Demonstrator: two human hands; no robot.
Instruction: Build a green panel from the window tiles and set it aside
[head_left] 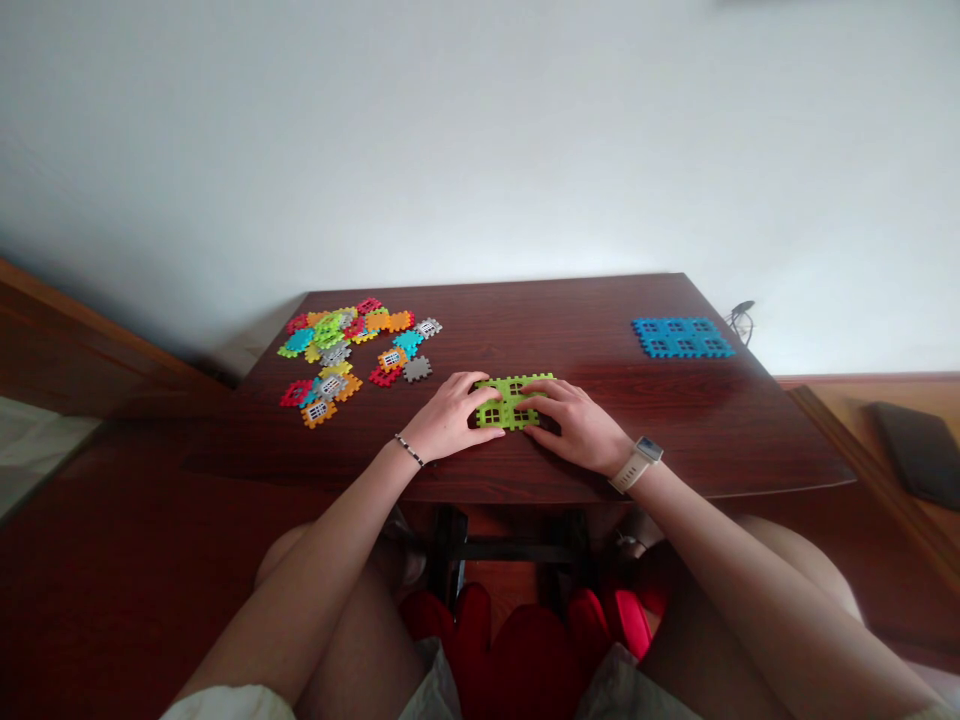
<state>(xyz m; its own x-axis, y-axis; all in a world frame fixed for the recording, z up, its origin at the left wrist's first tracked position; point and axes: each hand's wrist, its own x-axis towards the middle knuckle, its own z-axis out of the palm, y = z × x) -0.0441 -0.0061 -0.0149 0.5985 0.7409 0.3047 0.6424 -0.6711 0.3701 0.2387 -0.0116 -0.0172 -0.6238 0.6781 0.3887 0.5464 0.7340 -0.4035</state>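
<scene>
A lime-green panel of joined interlocking building tiles (510, 403) lies flat on the dark wooden table near its front edge. Some of its tiles have window openings, and its edges are toothed. My left hand (455, 415) grips the panel's left side, fingers at the far edge and thumb at the near edge. On the other side, my right hand (576, 428) curls over the right end, its fingertips on the tiles and its thumb low by the near edge. Part of the right end is hidden under that hand.
Loose multicoloured tiles (330, 330) are heaped at the table's left. A blue panel of joined window tiles (682, 338) rests at the back right. The wooden table (525, 320) stands against a white wall, with a black cable (742, 315) beyond its right edge.
</scene>
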